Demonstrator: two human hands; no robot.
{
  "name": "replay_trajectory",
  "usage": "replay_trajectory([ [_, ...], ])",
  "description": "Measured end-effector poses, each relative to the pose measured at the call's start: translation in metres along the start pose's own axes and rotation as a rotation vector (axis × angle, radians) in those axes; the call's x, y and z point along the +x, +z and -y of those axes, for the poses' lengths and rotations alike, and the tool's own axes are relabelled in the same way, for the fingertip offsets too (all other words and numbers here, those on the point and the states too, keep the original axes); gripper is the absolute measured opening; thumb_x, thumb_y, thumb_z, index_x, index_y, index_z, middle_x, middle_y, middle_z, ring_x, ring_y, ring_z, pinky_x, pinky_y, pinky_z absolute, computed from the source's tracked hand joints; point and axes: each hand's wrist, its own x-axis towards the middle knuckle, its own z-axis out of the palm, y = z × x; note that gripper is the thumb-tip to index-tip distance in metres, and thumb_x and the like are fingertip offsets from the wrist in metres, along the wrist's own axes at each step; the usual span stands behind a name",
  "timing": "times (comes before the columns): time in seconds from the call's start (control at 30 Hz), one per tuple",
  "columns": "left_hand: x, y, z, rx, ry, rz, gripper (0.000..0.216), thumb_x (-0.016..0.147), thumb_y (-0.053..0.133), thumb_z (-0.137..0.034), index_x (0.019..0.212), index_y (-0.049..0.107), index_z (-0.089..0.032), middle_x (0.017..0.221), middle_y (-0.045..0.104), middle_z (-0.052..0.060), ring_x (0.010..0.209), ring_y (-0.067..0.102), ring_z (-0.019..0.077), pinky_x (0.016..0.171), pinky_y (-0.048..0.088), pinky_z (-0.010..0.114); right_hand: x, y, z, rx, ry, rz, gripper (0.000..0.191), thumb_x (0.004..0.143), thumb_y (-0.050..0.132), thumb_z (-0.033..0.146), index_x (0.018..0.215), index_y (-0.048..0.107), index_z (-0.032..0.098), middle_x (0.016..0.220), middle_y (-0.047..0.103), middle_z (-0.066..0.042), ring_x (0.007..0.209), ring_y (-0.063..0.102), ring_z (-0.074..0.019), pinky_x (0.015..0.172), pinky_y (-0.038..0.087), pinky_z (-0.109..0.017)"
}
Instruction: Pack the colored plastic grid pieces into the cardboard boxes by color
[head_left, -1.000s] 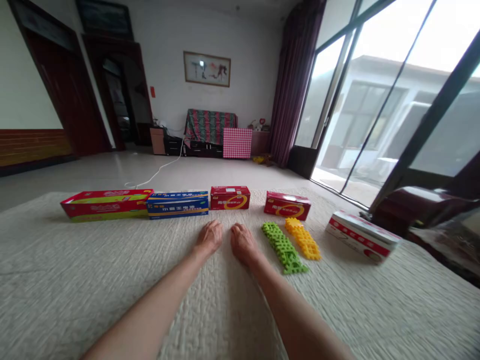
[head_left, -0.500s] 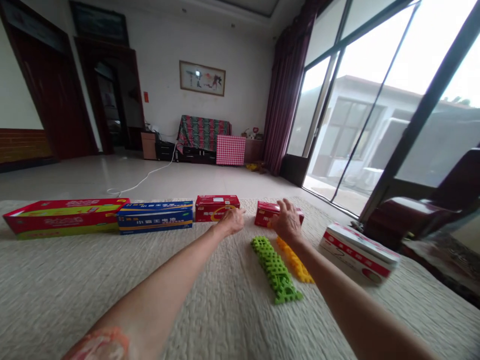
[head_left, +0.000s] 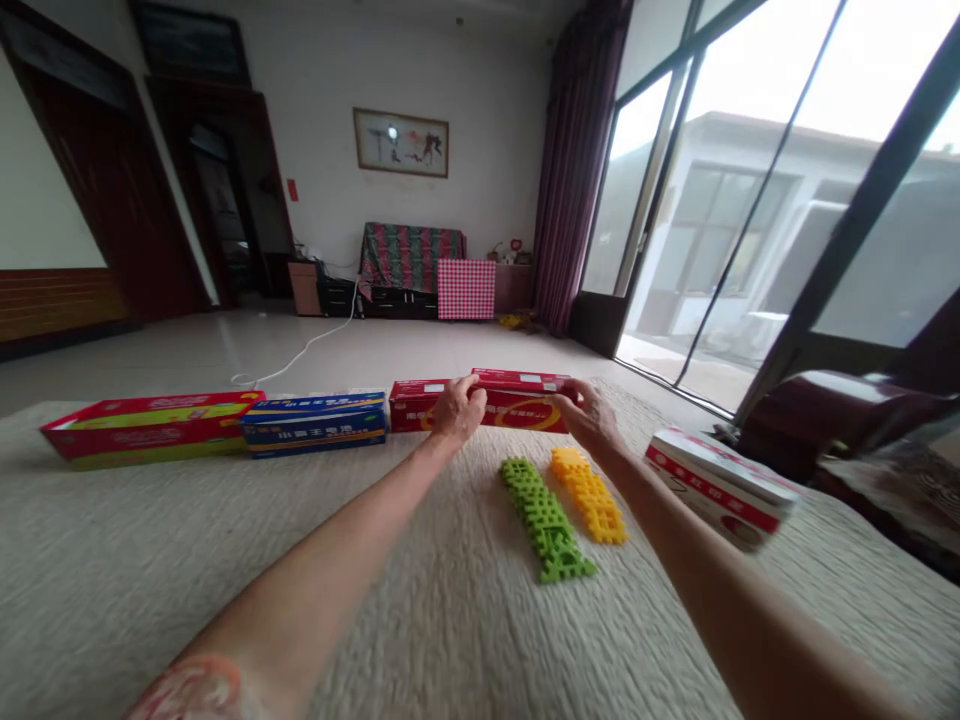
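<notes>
A red box [head_left: 521, 408] with a yellow ring print is between my two hands. My left hand [head_left: 459, 410] pinches its left end, where it meets a second red box [head_left: 411, 410]. Around its right end my right hand [head_left: 592, 412] has its thumb in front and fingers on top. The row runs on leftward with a blue battery box [head_left: 315, 428] and a long red and green box [head_left: 157, 428]. Nearer to me lie a green strip of interlocking plastic pieces [head_left: 546, 520] and a shorter yellow strip [head_left: 589, 495].
A white and red box [head_left: 720, 488] stands at the right on the pale woven mat [head_left: 420, 610]. A white cable [head_left: 300, 355] crosses the floor behind the row. Dark red furniture [head_left: 832, 425] and glass doors [head_left: 720, 230] are on the right.
The held red box has shifted left, closing the gap to the other red box. My left hand has taken hold of its left end, and the right hand grips its right end.
</notes>
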Motion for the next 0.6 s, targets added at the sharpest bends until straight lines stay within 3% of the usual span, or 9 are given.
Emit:
replay_trajectory([
  [0.13, -0.059, -0.077, 0.035, 0.059, -0.002, -0.299, 0.028, 0.085, 0.047, -0.028, 0.104, 0.064, -0.017, 0.106, 0.064, 0.010, 0.105, 0.058, 0.0226, 0.099, 0.043, 0.034, -0.058, 0.011, 0.077, 0.326, -0.001, 0.031, 0.033, 0.077, 0.049, 0.035, 0.101, 0.066, 0.022, 0.101, 0.059, -0.008, 0.088, 0.059, -0.0201, 0.080, 0.047, -0.033],
  [0.27, -0.126, -0.127, 0.071, 0.073, -0.049, -0.441, 0.021, 0.085, 0.048, -0.033, 0.092, 0.063, -0.020, 0.096, 0.063, 0.009, 0.096, 0.059, 0.0216, 0.091, 0.048, 0.033, -0.131, 0.031, 0.132, 0.523, 0.044, 0.021, 0.027, 0.077, 0.047, 0.033, 0.095, 0.063, 0.021, 0.101, 0.055, -0.008, 0.089, 0.057, -0.0196, 0.080, 0.047, -0.031],
  [0.43, -0.172, -0.137, 0.096, 0.003, -0.079, -0.501, 0.026, 0.084, 0.047, -0.032, 0.103, 0.059, -0.018, 0.105, 0.060, 0.011, 0.103, 0.057, 0.0225, 0.094, 0.047, 0.035, -0.188, 0.052, 0.145, 0.554, 0.053, -0.035, 0.034, 0.078, 0.041, 0.034, 0.106, 0.055, 0.019, 0.110, 0.055, -0.011, 0.105, 0.052, -0.0219, 0.091, 0.043, -0.034],
  [0.6, -0.177, -0.125, 0.105, -0.115, -0.094, -0.375, 0.035, 0.084, 0.043, -0.023, 0.118, 0.052, -0.021, 0.125, 0.056, 0.008, 0.121, 0.050, 0.0210, 0.105, 0.040, 0.036, -0.198, 0.062, 0.130, 0.662, 0.064, 0.126, 0.046, 0.078, 0.038, 0.035, 0.119, 0.047, 0.018, 0.126, 0.054, -0.011, 0.114, 0.050, -0.0230, 0.097, 0.040, -0.036],
])
